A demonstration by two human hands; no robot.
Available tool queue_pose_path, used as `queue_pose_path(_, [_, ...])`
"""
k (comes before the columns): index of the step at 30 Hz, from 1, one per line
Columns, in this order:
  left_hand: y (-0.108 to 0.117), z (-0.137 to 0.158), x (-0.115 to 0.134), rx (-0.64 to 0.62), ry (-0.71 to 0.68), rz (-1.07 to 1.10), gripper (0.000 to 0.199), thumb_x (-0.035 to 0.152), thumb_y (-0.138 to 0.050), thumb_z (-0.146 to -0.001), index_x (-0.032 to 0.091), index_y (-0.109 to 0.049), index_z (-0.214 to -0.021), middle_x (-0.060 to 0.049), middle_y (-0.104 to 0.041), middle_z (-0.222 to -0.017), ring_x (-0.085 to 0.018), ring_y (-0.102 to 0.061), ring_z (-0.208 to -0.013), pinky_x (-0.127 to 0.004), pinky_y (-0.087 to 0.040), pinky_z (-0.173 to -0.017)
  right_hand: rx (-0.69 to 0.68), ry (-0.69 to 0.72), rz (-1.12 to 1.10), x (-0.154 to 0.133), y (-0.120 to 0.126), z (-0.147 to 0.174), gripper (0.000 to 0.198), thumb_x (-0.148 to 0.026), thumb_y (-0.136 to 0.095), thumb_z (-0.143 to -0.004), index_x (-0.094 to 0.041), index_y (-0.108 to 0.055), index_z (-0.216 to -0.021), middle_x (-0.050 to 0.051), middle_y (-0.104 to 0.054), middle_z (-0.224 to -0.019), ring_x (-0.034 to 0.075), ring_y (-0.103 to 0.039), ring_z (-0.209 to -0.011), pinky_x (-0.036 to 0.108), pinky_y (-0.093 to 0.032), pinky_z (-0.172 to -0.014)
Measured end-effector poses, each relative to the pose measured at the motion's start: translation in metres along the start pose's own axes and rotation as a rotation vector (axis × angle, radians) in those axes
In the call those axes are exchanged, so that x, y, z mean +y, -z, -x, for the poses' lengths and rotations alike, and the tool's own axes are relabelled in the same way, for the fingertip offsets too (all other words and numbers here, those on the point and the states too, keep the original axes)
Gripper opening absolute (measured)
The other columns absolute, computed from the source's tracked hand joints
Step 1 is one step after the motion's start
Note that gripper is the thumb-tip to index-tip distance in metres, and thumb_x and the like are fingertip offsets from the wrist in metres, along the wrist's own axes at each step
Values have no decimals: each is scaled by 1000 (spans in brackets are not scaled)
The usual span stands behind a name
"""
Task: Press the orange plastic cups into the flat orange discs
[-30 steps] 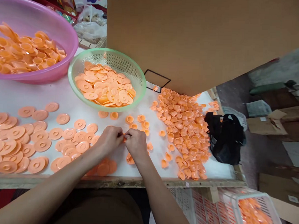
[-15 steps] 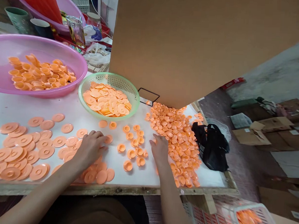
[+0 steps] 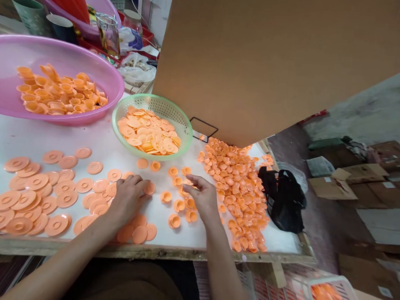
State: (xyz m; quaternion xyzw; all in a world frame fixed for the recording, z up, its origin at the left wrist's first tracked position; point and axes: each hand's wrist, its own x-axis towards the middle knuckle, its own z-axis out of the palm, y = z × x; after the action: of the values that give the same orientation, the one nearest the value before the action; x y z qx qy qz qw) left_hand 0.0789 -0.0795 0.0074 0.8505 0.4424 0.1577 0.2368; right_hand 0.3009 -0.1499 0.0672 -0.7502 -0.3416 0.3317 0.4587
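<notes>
My left hand (image 3: 129, 201) is low over the table, fingers bent and closed together at the edge of a small orange toy saucer (image 3: 149, 188). Its fingertips are partly hidden. My right hand (image 3: 202, 198) hovers above a group of small orange toy cups on saucers (image 3: 179, 205), thumb and fingers apart, with nothing visibly held. Just right of it spreads a big heap of loose orange cups (image 3: 242, 196). Flat orange discs with ringed centres (image 3: 37, 182) lie scattered to the left, and smaller plain-looking discs (image 3: 139, 234) sit below my left hand.
A green strainer basket (image 3: 186, 145) of orange discs and a pink basin (image 3: 114, 91) of larger orange cups stand behind. Tall cardboard (image 3: 257, 59) rises at the back. A black bag (image 3: 286, 207) rests at the right edge. A crate (image 3: 349, 289) with orange pieces is below.
My right hand has moved left from the edge of the cup heap to above the grouped cups, turning its thumb side up. My left hand has shifted slightly with the saucer; the view has tilted slightly.
</notes>
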Motion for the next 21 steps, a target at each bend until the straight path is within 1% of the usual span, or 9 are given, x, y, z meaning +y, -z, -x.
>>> queue_pose_path(3, [0,-1,-3,-11,15,14,22,28,-64,-83,24,-64,-104,-5,-63,-101,-24,-55,-94,-37,-31,-76,-74,117,179,-13,-37,1,24,-27,-74,-66,-20,-73,-89,0,-69,-79,17,-63,-73,31,-52,-69])
queue_pose_path(5, [0,-1,-4,-18,21,25,18,28,-63,-83,23,-66,-100,-6,-63,-99,-24,-56,-94,-37,-32,-75,-129,252,340,-12,-60,2,17,-19,-69,-71,-21,-72,-88,1,-69,-80,18,-62,-78,32,-51,-75])
queue_pose_path(7, [1,-2,-3,-6,30,34,15,27,-61,-84,23,-68,-97,-6,-63,-98,-24,-56,-94,-37,-32,-76,-200,400,512,-8,-76,4,23,-9,-62,-75,-21,-71,-91,4,-71,-88,20,-60,-88,34,-49,-81])
queue_pose_path(9, [1,-1,-3,9,34,41,14,26,-60,-86,22,-68,-97,-6,-63,-97,-25,-55,-96,-37,-32,-77,-259,487,629,-4,-86,7,34,-1,-56,-75,-20,-70,-100,6,-70,-92,22,-58,-94,34,-48,-83])
queue_pose_path(12, [-1,-2,-4,9,35,55,13,27,-61,-85,22,-68,-96,-6,-63,-98,-24,-55,-96,-37,-31,-77,-254,503,636,1,-87,11,47,2,-51,-75,-18,-64,-116,8,-67,-98,22,-57,-96,34,-48,-85])
queue_pose_path(14, [-3,-2,-6,1,40,60,13,28,-64,-83,23,-68,-94,-6,-63,-98,-24,-54,-95,-37,-31,-76,-213,483,596,3,-84,11,46,1,-51,-75,-17,-61,-116,9,-63,-104,21,-57,-96,33,-49,-85])
queue_pose_path(16, [-4,-2,-7,-7,42,60,13,29,-65,-82,23,-67,-93,-5,-62,-97,-24,-54,-95,-37,-31,-76,-202,453,567,5,-83,10,37,0,-52,-76,-18,-63,-106,7,-61,-103,19,-58,-93,32,-49,-81])
queue_pose_path(18, [-4,-2,-6,-7,51,58,12,29,-64,-83,23,-67,-93,-6,-62,-96,-24,-54,-95,-37,-30,-76,-217,425,554,7,-84,7,29,-1,-54,-76,-19,-65,-96,5,-59,-96,18,-58,-88,30,-49,-77])
queue_pose_path(21, [-2,-2,-5,-4,53,58,11,28,-62,-85,23,-67,-93,-6,-63,-96,-24,-54,-94,-37,-30,-77,-212,442,589,7,-87,5,20,-3,-57,-79,-20,-67,-82,4,-57,-87,18,-56,-85,30,-47,-77])
